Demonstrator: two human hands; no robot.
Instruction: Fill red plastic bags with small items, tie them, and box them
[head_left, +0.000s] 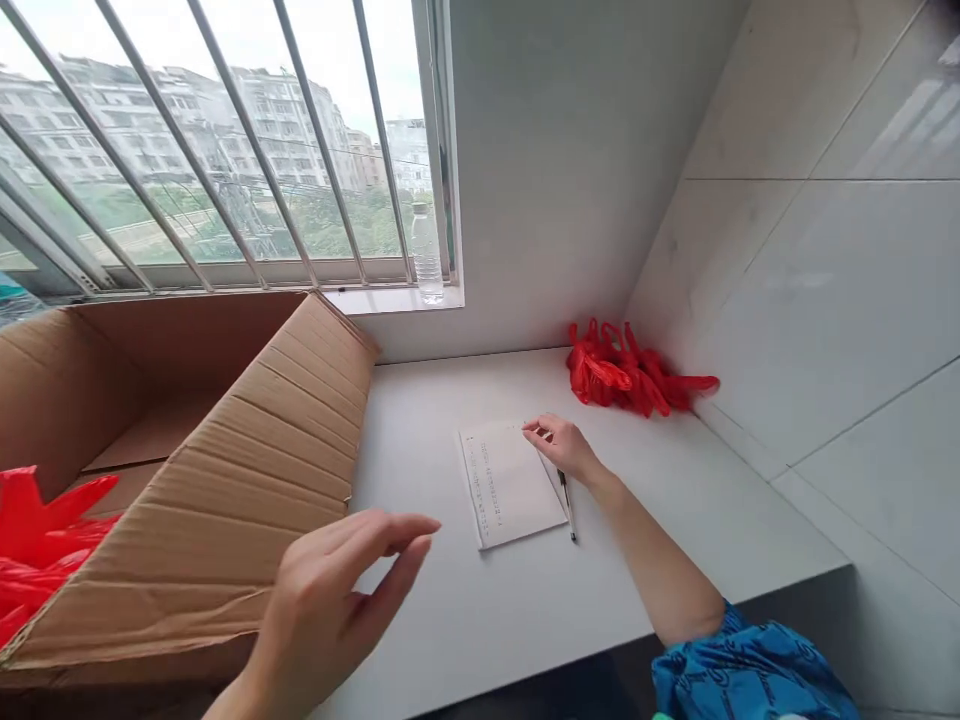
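Note:
A white notebook (514, 490) with lines of small handwriting lies flat on a white tabletop (435, 600). My right hand (564, 446) is at the notebook's far right corner, thumb and fingers pinched at the page edge. A pen (568, 510) with a clear barrel and dark grip rests along the notebook's right side, just below that hand. My left hand (337, 590) is raised in front of the cardboard box (247, 440), apart from the notebook. Its thumb and forefinger tips nearly meet, and nothing shows between them.
Red plastic bags (630, 370) are bunched at the back right against the tiled wall (847, 300). More red plastic (45, 550) is in the open box at left. A clear bottle (427, 255) stands on the sill of the barred window.

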